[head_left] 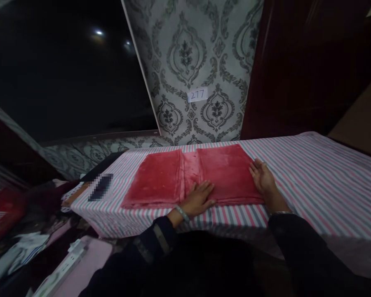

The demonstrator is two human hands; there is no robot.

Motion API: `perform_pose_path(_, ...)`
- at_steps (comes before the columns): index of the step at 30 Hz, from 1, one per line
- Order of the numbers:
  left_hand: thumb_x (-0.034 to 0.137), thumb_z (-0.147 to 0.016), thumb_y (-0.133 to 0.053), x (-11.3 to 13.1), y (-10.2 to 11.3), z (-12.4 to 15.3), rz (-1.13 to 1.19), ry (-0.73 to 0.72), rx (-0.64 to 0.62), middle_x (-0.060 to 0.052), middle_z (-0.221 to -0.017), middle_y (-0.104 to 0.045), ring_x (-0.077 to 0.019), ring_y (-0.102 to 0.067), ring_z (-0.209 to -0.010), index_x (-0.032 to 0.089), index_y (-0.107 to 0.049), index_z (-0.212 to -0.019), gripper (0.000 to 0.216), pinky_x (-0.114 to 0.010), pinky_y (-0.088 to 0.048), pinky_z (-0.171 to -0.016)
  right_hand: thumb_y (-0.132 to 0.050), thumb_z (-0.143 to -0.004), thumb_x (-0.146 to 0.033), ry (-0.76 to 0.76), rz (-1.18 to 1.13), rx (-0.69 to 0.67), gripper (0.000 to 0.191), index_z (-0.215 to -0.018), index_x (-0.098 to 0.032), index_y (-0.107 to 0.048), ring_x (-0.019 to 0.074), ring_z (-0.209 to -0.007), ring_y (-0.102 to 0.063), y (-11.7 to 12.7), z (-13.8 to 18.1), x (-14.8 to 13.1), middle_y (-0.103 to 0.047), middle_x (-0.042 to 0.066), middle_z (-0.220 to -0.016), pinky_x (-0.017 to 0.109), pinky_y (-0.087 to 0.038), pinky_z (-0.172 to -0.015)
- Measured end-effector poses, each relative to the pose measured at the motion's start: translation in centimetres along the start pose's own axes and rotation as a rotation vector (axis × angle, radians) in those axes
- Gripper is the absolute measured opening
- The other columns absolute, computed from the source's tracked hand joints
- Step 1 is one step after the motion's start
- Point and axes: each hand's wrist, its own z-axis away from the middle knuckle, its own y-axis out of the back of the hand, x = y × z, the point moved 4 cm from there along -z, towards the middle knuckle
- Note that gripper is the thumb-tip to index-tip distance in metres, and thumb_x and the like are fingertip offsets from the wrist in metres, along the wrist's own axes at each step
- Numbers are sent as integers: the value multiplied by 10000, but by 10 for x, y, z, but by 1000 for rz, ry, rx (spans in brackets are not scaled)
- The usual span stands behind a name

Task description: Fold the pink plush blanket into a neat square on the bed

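A red plush blanket [225, 175] lies on a table, its two ends folded in toward the middle with a narrow gap between them. My left hand [199, 198] rests flat near the gap at the front, fingers stretched over the inner edge of the right-hand fold. Against the blanket's right edge stands my right hand [262, 177], its fingers extended and touching the side of the fold. Neither hand grips anything. The left-hand fold [157, 177] lies flat and untouched.
A striped cloth [312, 177] covers the table. A blurred-out dark object [101, 187] lies on its left end. Behind are a large dark screen [71, 74] and a wall label [198, 95]. A power strip [62, 268] and clothes [24, 251] are at lower left.
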Motion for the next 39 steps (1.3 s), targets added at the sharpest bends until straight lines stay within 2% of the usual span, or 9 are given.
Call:
perform_pose_path(4,416,-991,-482,-37,17,42,-44,249,152,-135,-1694,-238,-250,-150,-1586,179,-289,-1608,689,-525,-132,-1284,-460,-1011,-456,18,17,3,301,-985,-253,-681,207,-1280,-591,2,-1,1,-602,79,-1349,504,-369,-1189)
perform_pose_path(6,429,-959,-531,-52,18,56,-89,394,145,-179,-1680,-255,-286,-177,-1579,122,-291,-1600,750,-547,-138,-1277,-443,-1018,-432,18,30,4,301,-976,-256,-683,206,-1257,-603,3,-1,0,-611,77,-1326,506,-377,-1184)
perform_pose_path(8,457,-945,-551,-59,14,63,-113,458,123,-206,-1661,-289,-309,-218,-1567,90,-309,-1587,778,-548,-160,-1272,-453,-1012,-438,25,49,-3,296,-967,-258,-684,211,-1244,-609,3,0,-2,-621,78,-1299,510,-386,-1176)
perform_pose_path(13,441,-927,-579,-60,9,64,-103,434,166,-206,-1637,-348,-313,-290,-1542,91,-333,-1574,776,-507,-224,-1265,-465,-1001,-435,36,63,18,290,-931,-254,-680,205,-1190,-635,1,4,-6,-646,69,-1240,504,-380,-1184)
perform_pose_path(19,384,-937,-560,-63,3,71,-23,356,281,-142,-1582,-469,-259,-396,-1491,154,-386,-1553,680,-436,-286,-1253,-472,-992,-368,44,66,21,244,-938,-250,-679,204,-1193,-637,0,8,-9,-653,59,-1234,503,-389,-1187)
perform_pose_path(25,467,-894,-618,-66,-2,74,-64,447,453,-182,-1560,-485,-348,-371,-1498,135,-411,-1533,749,-603,-203,-1250,-566,-930,-360,30,53,23,170,-949,-231,-676,194,-1146,-649,4,5,-8,-639,55,-1214,494,-382,-1185)
perform_pose_path(29,499,-883,-627,-69,-7,76,-25,414,531,-216,-1497,-545,-363,-452,-1441,79,-471,-1480,746,-595,-270,-1224,-637,-884,-402,50,65,-2,194,-950,-226,-683,195,-1116,-652,6,2,-8,-642,64,-1185,469,-401,-1167)
perform_pose_path(35,423,-930,-564,-73,-14,83,16,339,559,-196,-1500,-548,-342,-481,-1420,125,-566,-1413,568,-551,-353,-1187,-645,-902,-428,67,95,-5,196,-925,-235,-672,196,-1094,-658,6,2,-9,-668,54,-1139,500,-424,-1144)
perform_pose_path(39,505,-890,-626,-69,-14,79,-29,391,551,-236,-1538,-490,-374,-438,-1445,73,-503,-1468,733,-556,-337,-1195,-638,-903,-409,56,71,33,189,-911,-222,-669,193,-1070,-664,5,4,-10,-679,57,-1099,500,-428,-1148)
